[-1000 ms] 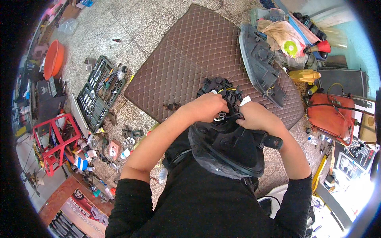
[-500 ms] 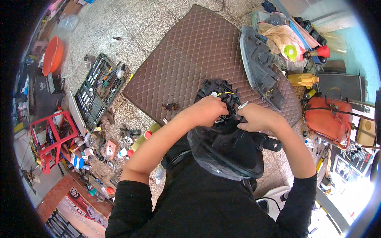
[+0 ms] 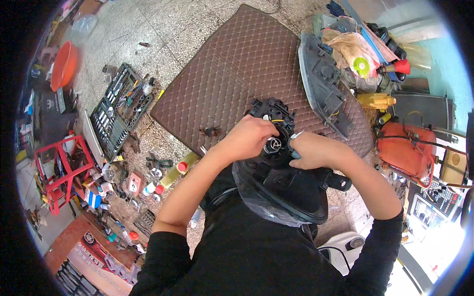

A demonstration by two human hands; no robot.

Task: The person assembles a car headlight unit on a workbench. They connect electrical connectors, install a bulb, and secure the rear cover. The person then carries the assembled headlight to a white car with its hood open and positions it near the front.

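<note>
A black car headlight housing (image 3: 281, 185) rests in my lap, its back side facing up. In its round opening sits a bulb base (image 3: 273, 144) with a silver swirl like a fan. My left hand (image 3: 252, 138) bends over the left rim of that opening, thumb and fingers closed together beside the bulb base; what they pinch is hidden. At the opening's right side my right hand (image 3: 316, 150) is closed round a small tool (image 3: 296, 136) with a pale metal end and blue-grey parts. A yellow wire (image 3: 277, 121) runs across the housing just beyond my fingers.
A brown quilted mat (image 3: 222, 74) lies ahead, with a second headlight (image 3: 323, 81) on its right. To the left are an open socket set (image 3: 118, 111) and a red metal frame (image 3: 64, 172) among scattered parts. An orange container (image 3: 407, 148) stands at the right.
My left hand has drawn back up and left, uncovering the bulb base. My right hand has shifted slightly left and down, and its fingers are wrapped more closely round the tool.
</note>
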